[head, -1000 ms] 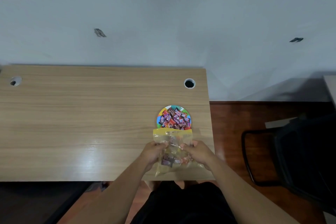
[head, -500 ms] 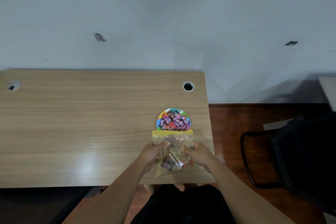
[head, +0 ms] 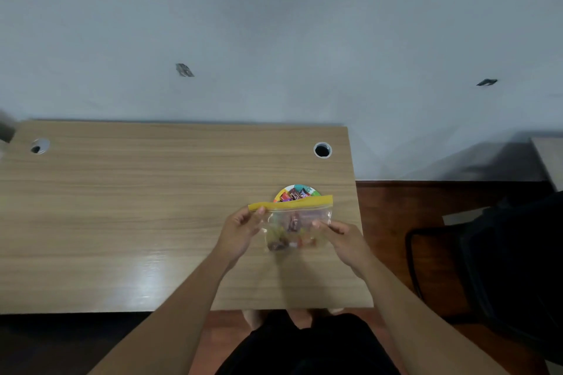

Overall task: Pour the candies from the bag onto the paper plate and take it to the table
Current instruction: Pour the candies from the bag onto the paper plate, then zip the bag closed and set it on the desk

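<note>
A clear zip bag (head: 297, 224) with a yellow top strip hangs above the desk, a few wrapped candies still low inside it. My left hand (head: 240, 230) pinches the strip's left end. My right hand (head: 342, 236) grips the bag's right side lower down. Behind the bag, a colourful paper plate (head: 310, 191) piled with wrapped candies (head: 294, 194) sits on the wooden desk (head: 137, 207); the bag hides the plate's near half.
The desk has a cable hole (head: 322, 150) at the back right and another (head: 39, 146) at the back left. A dark chair (head: 499, 259) stands on the red-brown floor to the right. A grey wall rises behind the desk.
Both hands have lifted the bag and pushed it farther over the plate, so more of the plate is covered. My left hand has shifted up to the yellow strip.
</note>
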Demonstrator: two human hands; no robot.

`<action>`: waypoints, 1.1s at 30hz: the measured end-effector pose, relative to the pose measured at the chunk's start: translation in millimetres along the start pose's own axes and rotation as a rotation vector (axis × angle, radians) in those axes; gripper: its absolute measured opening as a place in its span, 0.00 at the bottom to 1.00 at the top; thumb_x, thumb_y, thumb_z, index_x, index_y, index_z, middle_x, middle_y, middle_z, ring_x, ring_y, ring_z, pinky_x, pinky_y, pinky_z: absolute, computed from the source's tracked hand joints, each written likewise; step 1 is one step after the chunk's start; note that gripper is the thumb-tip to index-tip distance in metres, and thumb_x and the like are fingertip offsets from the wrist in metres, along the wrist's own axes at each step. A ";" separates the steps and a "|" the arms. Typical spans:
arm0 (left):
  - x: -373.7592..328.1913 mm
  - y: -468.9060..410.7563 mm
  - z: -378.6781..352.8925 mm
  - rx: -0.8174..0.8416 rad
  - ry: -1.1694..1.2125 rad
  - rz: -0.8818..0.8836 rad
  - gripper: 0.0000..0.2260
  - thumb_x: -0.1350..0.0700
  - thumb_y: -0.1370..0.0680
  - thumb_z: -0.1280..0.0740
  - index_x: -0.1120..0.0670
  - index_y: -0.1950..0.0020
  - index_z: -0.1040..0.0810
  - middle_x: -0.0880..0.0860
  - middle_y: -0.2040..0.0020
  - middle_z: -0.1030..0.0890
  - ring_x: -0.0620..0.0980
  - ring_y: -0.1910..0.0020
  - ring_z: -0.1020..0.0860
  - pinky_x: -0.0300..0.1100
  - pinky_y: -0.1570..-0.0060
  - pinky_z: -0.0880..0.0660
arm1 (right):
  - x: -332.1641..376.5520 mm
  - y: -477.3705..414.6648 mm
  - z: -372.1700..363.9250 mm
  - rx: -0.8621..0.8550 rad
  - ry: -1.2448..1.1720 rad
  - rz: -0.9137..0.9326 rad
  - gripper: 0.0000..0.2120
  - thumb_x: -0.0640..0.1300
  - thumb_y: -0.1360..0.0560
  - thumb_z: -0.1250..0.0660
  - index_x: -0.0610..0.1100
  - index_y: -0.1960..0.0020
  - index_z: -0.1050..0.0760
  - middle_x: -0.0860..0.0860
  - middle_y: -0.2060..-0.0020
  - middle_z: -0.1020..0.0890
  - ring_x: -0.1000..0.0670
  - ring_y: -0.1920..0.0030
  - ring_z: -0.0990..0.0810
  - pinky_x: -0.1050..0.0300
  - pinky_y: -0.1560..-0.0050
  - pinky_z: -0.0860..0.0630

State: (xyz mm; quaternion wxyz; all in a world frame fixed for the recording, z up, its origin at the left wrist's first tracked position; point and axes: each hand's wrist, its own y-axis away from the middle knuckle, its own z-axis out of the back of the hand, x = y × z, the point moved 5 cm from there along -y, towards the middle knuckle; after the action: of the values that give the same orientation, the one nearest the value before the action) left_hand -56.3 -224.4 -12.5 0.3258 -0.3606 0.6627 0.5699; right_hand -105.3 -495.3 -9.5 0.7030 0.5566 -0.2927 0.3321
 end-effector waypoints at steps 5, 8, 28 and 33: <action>-35.3 -1.4 21.1 0.080 -0.144 -0.138 0.08 0.55 0.17 0.28 0.57 0.44 0.10 0.54 0.51 0.16 0.49 0.50 0.24 0.48 0.46 0.28 | 24.2 -0.2 -4.2 -0.009 0.039 0.108 0.12 0.51 0.21 0.23 0.42 0.53 0.10 0.59 0.69 0.23 0.60 0.69 0.29 0.69 0.69 0.34; -49.2 1.1 27.9 0.086 -0.190 -0.179 0.09 0.62 0.17 0.29 0.64 0.42 0.12 0.52 0.50 0.13 0.40 0.53 0.19 0.34 0.48 0.24 | 40.4 6.3 -11.9 0.010 0.021 0.166 0.04 0.44 0.20 0.23 0.45 0.48 0.10 0.62 0.64 0.13 0.66 0.62 0.21 0.75 0.60 0.27; -90.5 21.6 80.3 0.096 -0.368 -0.363 0.07 0.57 0.18 0.27 0.57 0.47 0.09 0.50 0.56 0.11 0.40 0.58 0.18 0.37 0.52 0.25 | 170.4 42.8 -78.0 -0.010 0.731 0.685 0.34 0.69 0.31 0.21 0.60 0.29 0.24 0.63 0.30 0.23 0.58 0.26 0.28 0.53 0.25 0.32; -106.3 31.4 84.3 0.117 -0.466 -0.468 0.07 0.55 0.18 0.26 0.56 0.50 0.09 0.55 0.56 0.14 0.42 0.57 0.20 0.39 0.54 0.27 | 184.5 42.6 -129.4 0.098 0.935 0.776 0.19 0.71 0.26 0.32 0.60 0.43 0.19 0.62 0.47 0.15 0.58 0.42 0.19 0.40 0.30 0.26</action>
State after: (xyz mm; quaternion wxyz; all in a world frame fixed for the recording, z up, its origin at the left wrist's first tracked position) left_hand -25.1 -126.8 81.7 0.6107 -0.3436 0.5012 0.5077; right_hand -21.5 -336.1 132.7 0.5583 0.2360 -0.1190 0.7864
